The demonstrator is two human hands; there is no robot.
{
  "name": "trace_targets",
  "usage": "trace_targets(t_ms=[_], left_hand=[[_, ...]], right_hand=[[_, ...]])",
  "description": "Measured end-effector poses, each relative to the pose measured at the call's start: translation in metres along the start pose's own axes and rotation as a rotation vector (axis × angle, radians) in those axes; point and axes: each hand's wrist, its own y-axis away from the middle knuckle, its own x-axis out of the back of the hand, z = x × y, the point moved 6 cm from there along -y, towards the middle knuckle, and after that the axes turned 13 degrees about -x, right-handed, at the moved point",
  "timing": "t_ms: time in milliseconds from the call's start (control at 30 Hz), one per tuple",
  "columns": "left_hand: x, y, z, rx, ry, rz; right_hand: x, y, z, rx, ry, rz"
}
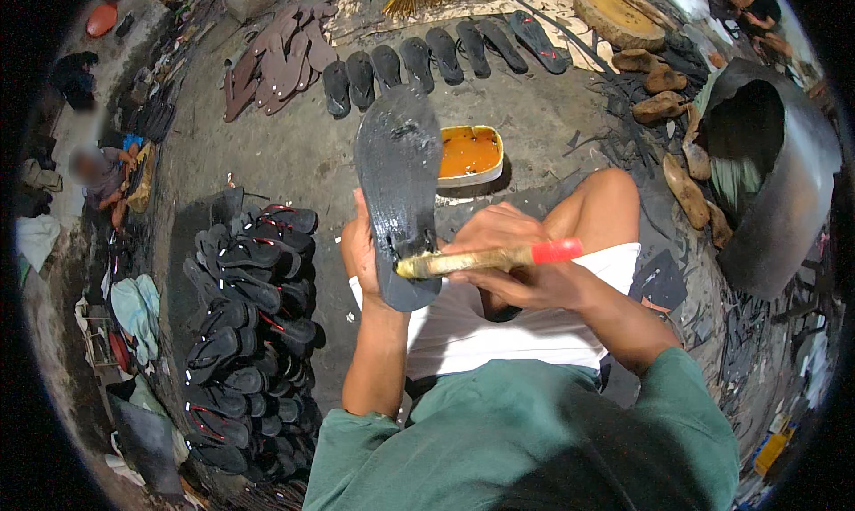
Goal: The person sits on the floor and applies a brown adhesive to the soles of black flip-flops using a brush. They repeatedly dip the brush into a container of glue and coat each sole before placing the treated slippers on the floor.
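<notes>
Head view looks down on a grey concrete floor where I sit, and the biggest thing on it is the dark metal drum lying on its side to my right. To my left sits a heap of finished black sandals with red-edged straps, and a row of bare black soles is laid out further ahead. Just beyond my hands stands a shallow tray of orange glue (well within reach).

My left hand is wrapped around the edge of a black sandal sole — held upright in front of me, heel end down over my lap. My right hand is closed on a brush with a red-tipped handle, its glue-caked head lying against the sole's lower part.
</notes>
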Motion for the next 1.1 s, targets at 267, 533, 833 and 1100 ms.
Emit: trace_targets(t_ms=[267, 533, 833, 1100], left_hand=[[-0.024, -0.024, -0.013, 0.133, 0.441, -0.009], [-0.033, -0.025, -0.029, 0.096, 0.373, -0.051], [-0.041, -0.02, -0.023, 0.331, 0.434, -0.214], [-0.029, -0.004, -0.027, 0.069, 0.315, -0.164]], right_hand=[[-0.008, 0.019, 0.005, 0.266, 0.248, 0.197], [0.042, -0.05, -0.032, 0.381, 0.441, 0.408], [0.017, -0.016, -0.046, 0.25, 0.431, 0.281], [0.025, -0.03, -0.018, 0.017, -0.067, 0.349]])
